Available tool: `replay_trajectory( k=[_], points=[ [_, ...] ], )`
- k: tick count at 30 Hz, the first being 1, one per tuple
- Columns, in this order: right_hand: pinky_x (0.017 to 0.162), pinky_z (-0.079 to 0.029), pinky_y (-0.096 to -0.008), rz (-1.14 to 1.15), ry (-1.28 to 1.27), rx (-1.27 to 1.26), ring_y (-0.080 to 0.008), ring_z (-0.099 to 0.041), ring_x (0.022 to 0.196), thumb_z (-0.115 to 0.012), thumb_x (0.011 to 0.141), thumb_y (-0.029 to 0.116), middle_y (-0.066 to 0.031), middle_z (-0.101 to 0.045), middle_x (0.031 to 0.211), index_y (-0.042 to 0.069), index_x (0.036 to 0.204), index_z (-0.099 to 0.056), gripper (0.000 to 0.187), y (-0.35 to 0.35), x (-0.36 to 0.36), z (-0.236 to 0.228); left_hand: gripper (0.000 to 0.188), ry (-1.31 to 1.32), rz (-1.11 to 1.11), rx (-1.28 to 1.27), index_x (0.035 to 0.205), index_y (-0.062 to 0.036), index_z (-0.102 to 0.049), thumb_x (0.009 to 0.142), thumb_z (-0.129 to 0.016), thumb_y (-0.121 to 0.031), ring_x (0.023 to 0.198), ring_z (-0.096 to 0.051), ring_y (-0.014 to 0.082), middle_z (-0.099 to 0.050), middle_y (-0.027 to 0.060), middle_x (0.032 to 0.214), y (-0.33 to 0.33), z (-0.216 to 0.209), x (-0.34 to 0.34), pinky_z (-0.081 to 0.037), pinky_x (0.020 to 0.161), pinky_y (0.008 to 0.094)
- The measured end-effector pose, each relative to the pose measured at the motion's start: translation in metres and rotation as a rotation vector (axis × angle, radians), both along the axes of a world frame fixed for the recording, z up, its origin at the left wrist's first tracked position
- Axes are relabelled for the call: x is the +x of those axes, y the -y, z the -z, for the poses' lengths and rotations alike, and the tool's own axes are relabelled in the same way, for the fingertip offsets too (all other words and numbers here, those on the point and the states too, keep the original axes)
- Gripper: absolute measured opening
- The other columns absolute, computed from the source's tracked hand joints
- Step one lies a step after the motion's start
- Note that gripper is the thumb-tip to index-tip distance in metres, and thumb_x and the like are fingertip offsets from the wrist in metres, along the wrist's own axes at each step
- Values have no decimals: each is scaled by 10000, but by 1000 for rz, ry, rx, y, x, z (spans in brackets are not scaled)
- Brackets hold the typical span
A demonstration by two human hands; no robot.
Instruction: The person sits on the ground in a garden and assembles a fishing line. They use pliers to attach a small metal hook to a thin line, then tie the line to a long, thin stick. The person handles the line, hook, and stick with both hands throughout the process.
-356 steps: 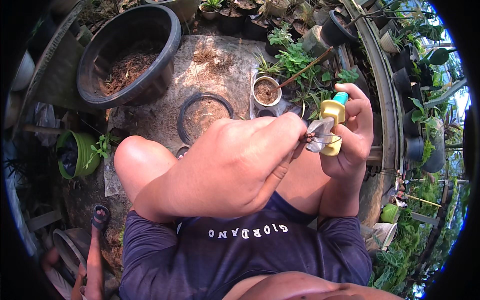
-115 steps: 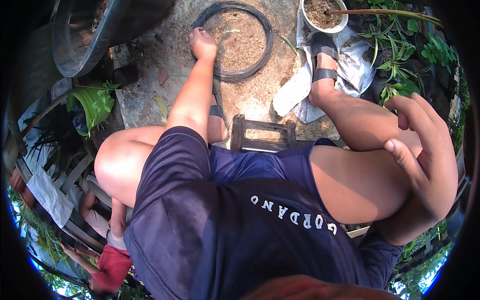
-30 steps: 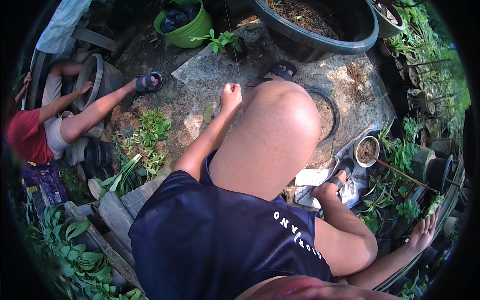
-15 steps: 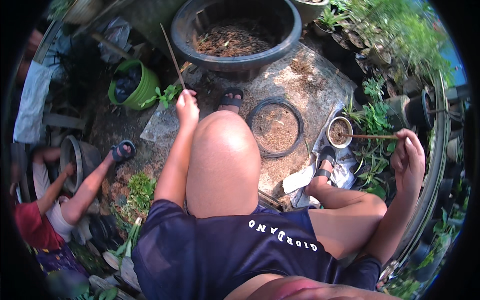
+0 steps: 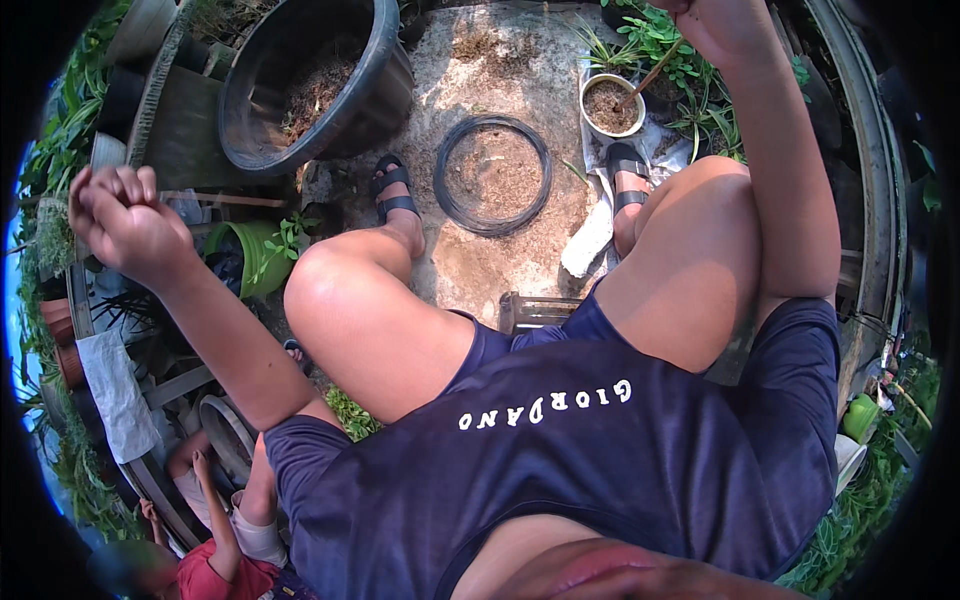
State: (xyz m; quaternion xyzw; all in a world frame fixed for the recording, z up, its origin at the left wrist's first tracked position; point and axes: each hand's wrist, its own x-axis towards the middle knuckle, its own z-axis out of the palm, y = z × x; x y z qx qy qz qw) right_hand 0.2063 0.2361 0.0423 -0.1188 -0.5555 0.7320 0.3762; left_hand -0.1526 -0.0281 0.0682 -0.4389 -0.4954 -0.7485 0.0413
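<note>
My left hand (image 5: 135,222) is raised at the far left with its fingers curled closed, beside a large dark tub; whatever it may hold does not show clearly. At the upper right my right hand (image 5: 722,35), partly cut off by the picture's edge, grips a thin brown stick (image 5: 655,72). The stick slants down into a small white pot (image 5: 642,118) filled with soil-like material. Between my feet lies a coil of black wire (image 5: 545,190) on the concrete ground.
The dark tub (image 5: 392,100) with brown matter inside appears tilted. A green pot (image 5: 228,240) stands below it, near a leafy plant. Potted plants crowd the upper right. At lower left, another person (image 5: 225,545) in red works by a grey round container (image 5: 225,432).
The view has turned and shifted. My left hand has moved out to the left, and its stick no longer shows clearly. My right hand is raised higher, still holding the stick.
</note>
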Motion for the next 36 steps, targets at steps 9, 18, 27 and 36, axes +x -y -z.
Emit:
replay_trajectory(
  k=[9,18,27,36],
  points=[
    [434,-248,-202,217,-25,1,-21,-289,495,-454,1078,279,91,-344,598,25,1103,-641,316,44,-35,15,107,-268,243,-438,1054,-6,-637,984,-584,-67,761,-555,89,-605,48,896,-103,64,119,-459,685,247],
    [786,-549,-291,271,-312,-272,-157,-649,906,-463,1072,285,-103,-625,1092,17,1260,-560,342,88,-27,18,115,-533,526,-692,1029,-3,-619,922,-609,-45,852,-639,278,-624,149,921,-102,71,183,-498,773,363],
    [863,-396,-251,499,-48,58,-72,-533,933,-530,1049,256,15,-626,1042,64,1130,-657,244,66,-19,37,124,-575,544,-770,1027,-4,-606,946,-579,-93,818,-643,329,-619,175,869,-103,88,193,-498,736,394],
    [893,-463,-297,228,-72,-45,-137,-604,984,-524,1048,249,-37,-616,1063,24,1051,-647,256,71,-24,47,116,-562,624,-858,990,-16,-609,908,-599,-99,837,-650,374,-637,195,875,-101,97,191,-512,744,446]
  ],
)
